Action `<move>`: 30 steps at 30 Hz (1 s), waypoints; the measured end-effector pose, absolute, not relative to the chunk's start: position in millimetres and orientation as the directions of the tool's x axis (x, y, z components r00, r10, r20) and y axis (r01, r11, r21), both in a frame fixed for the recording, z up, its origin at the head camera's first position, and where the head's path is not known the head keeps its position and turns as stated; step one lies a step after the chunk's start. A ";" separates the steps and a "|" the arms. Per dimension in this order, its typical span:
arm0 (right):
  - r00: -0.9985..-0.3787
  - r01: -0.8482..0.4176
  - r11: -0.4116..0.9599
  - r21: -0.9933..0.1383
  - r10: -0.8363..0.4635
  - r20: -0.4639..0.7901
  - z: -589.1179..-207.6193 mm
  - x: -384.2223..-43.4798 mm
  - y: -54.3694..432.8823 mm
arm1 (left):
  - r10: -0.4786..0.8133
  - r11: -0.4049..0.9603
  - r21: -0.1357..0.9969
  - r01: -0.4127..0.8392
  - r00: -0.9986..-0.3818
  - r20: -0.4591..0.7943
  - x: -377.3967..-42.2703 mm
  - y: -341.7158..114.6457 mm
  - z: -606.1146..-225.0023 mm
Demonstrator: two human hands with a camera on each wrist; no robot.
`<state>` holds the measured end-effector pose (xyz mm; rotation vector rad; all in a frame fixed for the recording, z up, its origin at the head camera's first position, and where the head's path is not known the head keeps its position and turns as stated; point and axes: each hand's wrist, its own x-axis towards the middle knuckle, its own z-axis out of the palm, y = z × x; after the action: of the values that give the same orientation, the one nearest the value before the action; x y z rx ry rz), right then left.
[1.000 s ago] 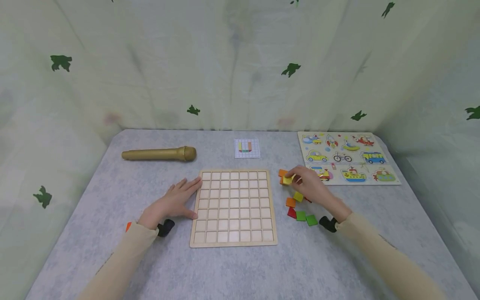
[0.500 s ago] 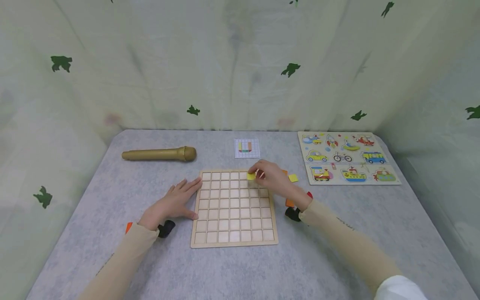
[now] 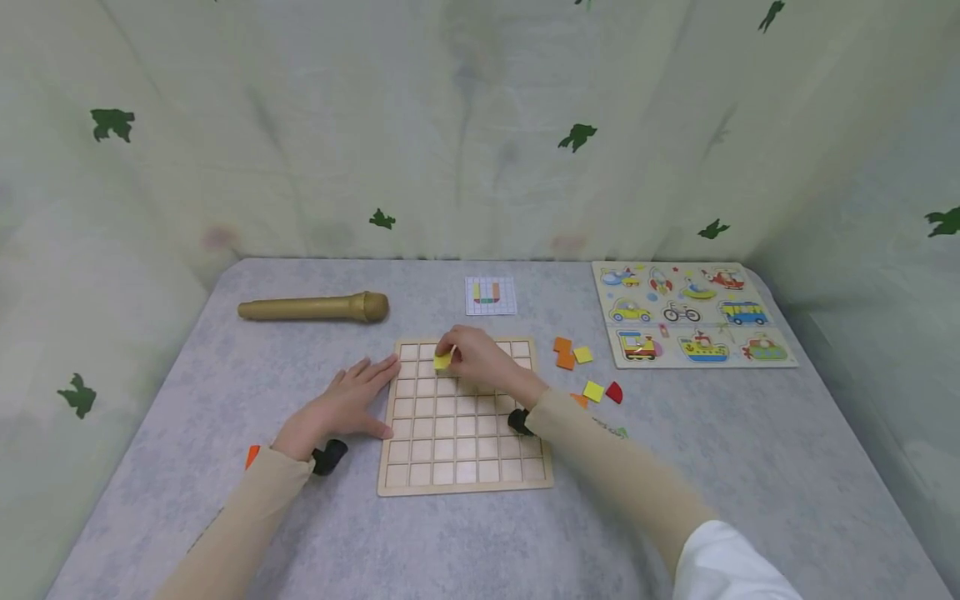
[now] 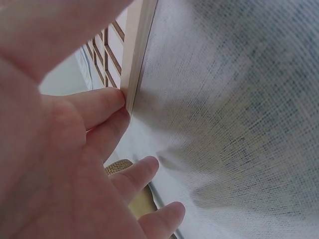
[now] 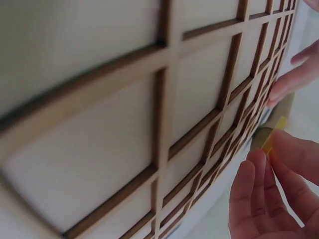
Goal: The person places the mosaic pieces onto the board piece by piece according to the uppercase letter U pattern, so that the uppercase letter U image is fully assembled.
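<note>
Table (image 3: 315, 542): grey.
Grid board (image 3: 465, 472): flat at mid-table.
Left hand (image 3: 341, 410): fingers spread, touching the board's left edge.
Right hand (image 3: 480, 358): above the board, pinching a yellow tile (image 3: 442, 362) between thumb and fingers.
Yellow tile: over the upper-left cells; whether it touches them is hard to tell.

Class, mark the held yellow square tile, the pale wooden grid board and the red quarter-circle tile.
Held yellow square tile (image 3: 441, 362), head view: face
Pale wooden grid board (image 3: 465, 488), head view: front rim
Red quarter-circle tile (image 3: 615, 392), head view: middle

Soft diffuse light, faint shadows on tabletop (image 4: 239, 129), grid board (image 5: 166, 109) blurred up close
</note>
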<state>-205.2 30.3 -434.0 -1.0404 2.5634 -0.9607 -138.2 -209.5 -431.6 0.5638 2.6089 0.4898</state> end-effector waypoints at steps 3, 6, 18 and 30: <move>-0.722 -0.554 0.556 -0.620 -0.692 0.024 -434.7 -207.2 19.5 | 0.453 0.857 0.416 0.304 -0.828 -0.329 -138.0 -209.5 -431.0; -0.713 -0.571 0.574 -0.587 -0.701 0.008 -436.6 -208.9 10.3 | 0.459 0.853 0.419 0.311 -0.829 -0.321 -138.0 -209.2 -429.9; -0.737 -0.539 0.640 -0.548 -0.673 -0.060 -439.9 -210.5 -4.3 | 0.457 0.850 0.433 0.299 -0.827 -0.328 -137.5 -208.1 -427.6; -0.753 -0.476 0.670 -0.570 -0.645 -0.130 -438.9 -212.4 -7.4 | 0.454 0.850 0.439 0.290 -0.827 -0.332 -138.2 -207.5 -428.7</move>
<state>-212.4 -7.4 -438.9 -0.8887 2.5659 -0.7429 -138.2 -207.5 -428.7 0.5496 2.5956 0.5211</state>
